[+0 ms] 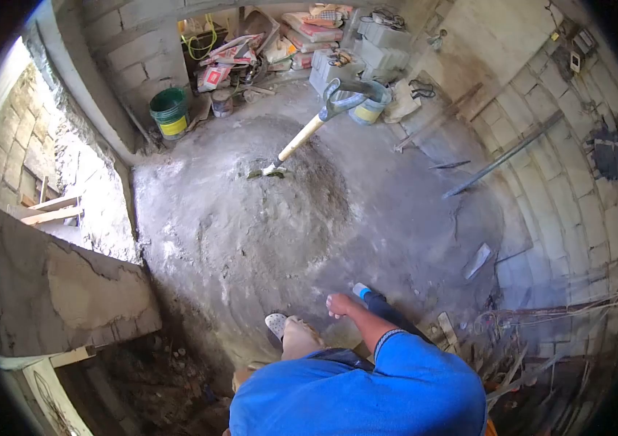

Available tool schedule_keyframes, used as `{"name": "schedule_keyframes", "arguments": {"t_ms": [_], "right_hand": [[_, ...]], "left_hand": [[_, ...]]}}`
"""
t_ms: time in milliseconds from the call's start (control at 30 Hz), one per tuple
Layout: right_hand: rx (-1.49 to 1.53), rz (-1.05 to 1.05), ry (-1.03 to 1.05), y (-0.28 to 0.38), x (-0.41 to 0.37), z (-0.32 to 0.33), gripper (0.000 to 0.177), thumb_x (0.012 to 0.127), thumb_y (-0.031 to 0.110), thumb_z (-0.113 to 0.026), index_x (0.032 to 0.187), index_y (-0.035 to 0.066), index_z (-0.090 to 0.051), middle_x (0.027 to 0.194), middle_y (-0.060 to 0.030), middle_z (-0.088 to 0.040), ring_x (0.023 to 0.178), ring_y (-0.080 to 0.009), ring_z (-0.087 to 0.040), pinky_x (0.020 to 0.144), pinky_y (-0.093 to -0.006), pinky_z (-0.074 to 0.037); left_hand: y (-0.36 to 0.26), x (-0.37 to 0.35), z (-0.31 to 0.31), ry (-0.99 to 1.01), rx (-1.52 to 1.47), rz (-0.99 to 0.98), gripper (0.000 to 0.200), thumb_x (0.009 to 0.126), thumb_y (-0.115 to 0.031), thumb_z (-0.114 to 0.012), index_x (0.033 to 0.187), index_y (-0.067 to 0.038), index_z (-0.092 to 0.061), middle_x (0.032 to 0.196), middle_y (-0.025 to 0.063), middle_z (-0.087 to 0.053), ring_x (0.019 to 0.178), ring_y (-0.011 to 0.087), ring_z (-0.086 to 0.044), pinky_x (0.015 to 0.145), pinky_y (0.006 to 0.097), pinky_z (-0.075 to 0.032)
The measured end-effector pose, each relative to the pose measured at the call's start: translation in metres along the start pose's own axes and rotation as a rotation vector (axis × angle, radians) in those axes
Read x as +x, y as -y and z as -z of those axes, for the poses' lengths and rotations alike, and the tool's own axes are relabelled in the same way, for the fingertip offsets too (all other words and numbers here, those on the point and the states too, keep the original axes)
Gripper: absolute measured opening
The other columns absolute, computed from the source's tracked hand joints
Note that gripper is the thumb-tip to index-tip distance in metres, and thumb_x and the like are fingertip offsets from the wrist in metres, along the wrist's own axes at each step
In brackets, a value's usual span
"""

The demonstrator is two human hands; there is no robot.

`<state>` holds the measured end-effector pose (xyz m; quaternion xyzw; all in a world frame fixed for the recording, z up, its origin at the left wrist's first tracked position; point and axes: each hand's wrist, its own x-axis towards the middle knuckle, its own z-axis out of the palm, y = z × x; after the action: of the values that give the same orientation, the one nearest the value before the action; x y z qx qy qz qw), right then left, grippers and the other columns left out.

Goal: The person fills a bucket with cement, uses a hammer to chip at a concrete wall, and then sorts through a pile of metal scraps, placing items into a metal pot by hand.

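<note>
My right hand (pixel 338 306) hangs in front of my body, its fingers curled in with nothing visible in them. It is apart from any tool, above the floor near my feet. My left hand is out of sight, on the side of my blue shirt. Ahead of me, a shovel (pixel 301 139) stands tilted with its blade sunk in a mound of grey cement mix (pixel 287 207). The shovel's D-shaped grip points up and away to the right. Most of the blade is buried.
A green bucket (pixel 169 115) stands at the back left, and another bucket (pixel 370 103) beyond the shovel grip. Cement bags (pixel 312 33) and grey hollow blocks (pixel 336 69) are stacked behind. A long metal bar (pixel 501 156) leans on the right wall. A broken wall (pixel 62 276) borders the left.
</note>
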<state>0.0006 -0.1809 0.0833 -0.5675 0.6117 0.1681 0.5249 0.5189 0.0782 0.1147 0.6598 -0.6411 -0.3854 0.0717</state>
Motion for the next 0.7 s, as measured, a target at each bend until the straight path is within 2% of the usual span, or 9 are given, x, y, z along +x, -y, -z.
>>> {"name": "schedule_keyframes", "arguments": {"t_ms": [67,200,267,300,400,433,500,533,700], "right_hand": [[-0.416,0.28,-0.003,-0.013,0.017,0.005,0.026,0.093,0.019,-0.049,0.088,0.003,-0.069,0.087,-0.0101,-0.075,0.064,-0.0245,-0.07,0.066,-0.0409,-0.057],[-0.356,0.131,-0.141,-0.018,0.011,0.019,0.023,0.091,0.019,-0.052,0.09,0.001,-0.067,0.092,-0.0126,-0.073,0.073,-0.0253,-0.071,0.07,-0.0417,-0.056],[-0.828,0.489,-0.257,-0.041,0.005,0.019,0.021,0.089,0.022,-0.058,0.093,0.003,-0.067,0.093,-0.0158,-0.07,0.087,-0.03,-0.07,0.076,-0.0437,-0.055],[-0.236,-0.002,-0.206,-0.049,0.017,0.009,0.023,0.085,0.025,-0.063,0.097,0.007,-0.069,0.097,-0.017,-0.069,0.097,-0.0351,-0.067,0.079,-0.0464,-0.053],[-0.132,0.119,-0.275,-0.003,-0.052,0.028,0.036,0.093,0.037,-0.053,0.106,0.006,-0.068,0.095,-0.023,-0.07,0.082,-0.0359,-0.07,0.073,-0.0468,-0.053],[-0.284,0.335,-0.317,-0.01,-0.052,0.03,0.039,0.092,0.036,-0.053,0.107,0.004,-0.067,0.088,-0.0247,-0.069,0.073,-0.0362,-0.069,0.069,-0.0464,-0.053],[-0.363,0.073,-0.197,-0.011,-0.034,0.029,0.033,0.092,0.031,-0.053,0.102,0.003,-0.067,0.09,-0.0231,-0.069,0.069,-0.0354,-0.068,0.068,-0.0467,-0.054],[-0.725,0.169,-0.024,-0.057,0.012,0.027,0.025,0.083,0.025,-0.064,0.1,0.007,-0.068,0.107,-0.0191,-0.067,0.102,-0.0387,-0.063,0.086,-0.0495,-0.051],[-1.269,0.667,0.261,0.046,0.027,0.051,0.016,0.078,0.019,-0.068,0.085,0.004,-0.07,0.082,-0.0174,-0.07,0.078,-0.0324,-0.068,0.073,-0.0456,-0.056]], "left_hand": [[0.003,0.019,-0.003,0.059,0.087,-0.021,0.03,0.094,-0.028,-0.057,0.116,-0.009,-0.063,0.109,0.0151,-0.065,0.095,0.0315,-0.066,0.076,0.0459,-0.053],[0.009,0.067,-0.006,0.151,0.258,-0.083,0.028,0.095,-0.027,-0.055,0.114,-0.009,-0.064,0.105,0.0149,-0.066,0.094,0.032,-0.066,0.075,0.0467,-0.053],[0.019,0.067,-0.002,0.19,0.342,-0.072,0.027,0.095,-0.026,-0.055,0.113,-0.009,-0.064,0.103,0.0148,-0.066,0.094,0.0322,-0.066,0.074,0.0471,-0.053],[0.031,0.04,0.001,0.194,0.375,-0.012,0.026,0.095,-0.026,-0.055,0.112,-0.009,-0.065,0.103,0.0147,-0.066,0.094,0.0323,-0.066,0.074,0.0473,-0.053],[0.082,-0.113,-0.044,0.133,0.388,0.387,0.025,0.095,-0.025,-0.054,0.111,-0.009,-0.065,0.1,0.0145,-0.067,0.093,0.0327,-0.067,0.072,0.0478,-0.054],[0.076,-0.114,-0.035,-0.096,0.312,0.304,0.025,0.095,-0.026,-0.057,0.104,-0.006,-0.068,0.104,0.0167,-0.069,0.097,0.0328,-0.067,0.079,0.0467,-0.054],[0.043,-0.091,0.006,-0.417,-0.763,0.95,0.046,0.092,-0.038,-0.064,0.121,-0.003,-0.067,0.12,0.0192,-0.067,0.109,0.0347,-0.065,0.092,0.0416,-0.051],[0.055,-0.089,0.003,-0.405,-0.711,0.947,0.052,0.09,-0.041,-0.065,0.125,-0.002,-0.065,0.124,0.0201,-0.066,0.115,0.0341,-0.064,0.096,0.0392,-0.05],[0.045,-0.108,-0.051,-0.689,-0.887,1.057,0.05,0.089,-0.04,-0.064,0.122,-0.003,-0.067,0.125,0.0208,-0.065,0.118,0.0379,-0.06,0.1,0.042,-0.047]]}}
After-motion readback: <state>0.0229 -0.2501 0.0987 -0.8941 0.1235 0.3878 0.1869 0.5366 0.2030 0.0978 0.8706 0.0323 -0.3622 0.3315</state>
